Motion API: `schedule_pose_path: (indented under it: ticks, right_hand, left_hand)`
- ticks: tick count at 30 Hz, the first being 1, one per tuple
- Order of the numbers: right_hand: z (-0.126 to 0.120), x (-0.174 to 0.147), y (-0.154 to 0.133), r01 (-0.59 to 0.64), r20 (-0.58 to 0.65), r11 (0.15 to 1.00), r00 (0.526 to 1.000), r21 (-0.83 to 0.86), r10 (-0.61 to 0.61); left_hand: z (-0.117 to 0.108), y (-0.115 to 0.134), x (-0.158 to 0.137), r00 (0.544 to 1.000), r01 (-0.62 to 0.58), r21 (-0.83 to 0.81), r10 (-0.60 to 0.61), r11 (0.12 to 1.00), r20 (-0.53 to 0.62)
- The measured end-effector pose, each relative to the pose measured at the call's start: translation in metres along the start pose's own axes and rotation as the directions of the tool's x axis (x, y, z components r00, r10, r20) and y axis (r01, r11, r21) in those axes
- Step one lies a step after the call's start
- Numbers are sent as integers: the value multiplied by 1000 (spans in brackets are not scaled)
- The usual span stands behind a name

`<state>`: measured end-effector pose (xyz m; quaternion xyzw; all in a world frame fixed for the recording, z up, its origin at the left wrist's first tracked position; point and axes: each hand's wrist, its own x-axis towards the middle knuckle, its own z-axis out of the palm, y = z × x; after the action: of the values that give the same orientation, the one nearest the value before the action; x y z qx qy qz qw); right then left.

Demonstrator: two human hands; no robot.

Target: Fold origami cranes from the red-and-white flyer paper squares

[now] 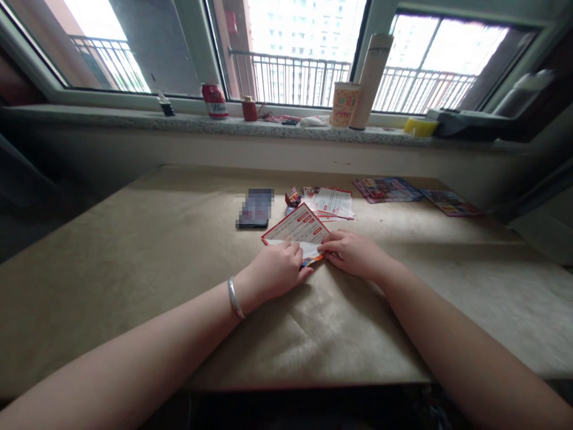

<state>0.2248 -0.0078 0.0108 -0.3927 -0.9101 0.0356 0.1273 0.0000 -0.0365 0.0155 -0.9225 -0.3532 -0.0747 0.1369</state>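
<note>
A printed sheet of paper (293, 226) with a red border lies turned cornerwise on the table, its near edge folded up. White paper and a strip of blue and orange print show along the fold. My left hand (280, 267), with a silver bangle at the wrist, is closed over the near left part of the fold, thumb toward me. At the right corner my right hand (351, 249) pinches the paper between thumb and fingers. Just behind it are more printed sheets (333, 202) and a small folded paper piece (293, 198).
A phone (256, 208), partly pixelated, lies left of the sheets on the tan-covered table (134, 251). Colourful leaflets (387, 189) are at the back right. Along the windowsill stand a red can (215, 101), a paper cup (344, 104) and a tall tube (370, 83).
</note>
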Motion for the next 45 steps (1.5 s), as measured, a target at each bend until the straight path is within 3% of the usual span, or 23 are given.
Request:
schedule_pose_path:
  ticks: [6, 15, 22, 29, 37, 41, 45]
  right_hand:
    - [-1, 0, 1, 5, 10, 1000, 1000, -31, -5]
    - [1, 1, 1, 6, -22, 999, 1000, -38, -7]
    - [1, 0, 1, -18, -38, 999, 999, -30, 17]
    - [2, 1, 3, -45, -80, 999, 996, -20, 43]
    - [-1, 1, 4, -63, -59, 997, 996, -53, 60]
    - [0, 1, 4, -67, -58, 996, 996, -51, 64]
    - [2, 1, 6, -64, -74, 997, 995, -35, 61]
  left_hand:
    - [0, -4, -7, 997, -69, -26, 68, 997, -47]
    - [6, -19, -5, 994, 109, -228, -113, 968, -4]
    - [12, -14, -7, 996, 73, -236, -82, 969, -27]
    - [18, -27, -9, 979, 205, -153, -203, 967, 29]
    - [4, -19, -10, 935, 332, 31, -333, 943, 118]
    - [1, -17, -9, 956, 289, 47, -291, 956, 36]
    - [4, -17, -6, 995, 103, -71, -102, 992, 10]
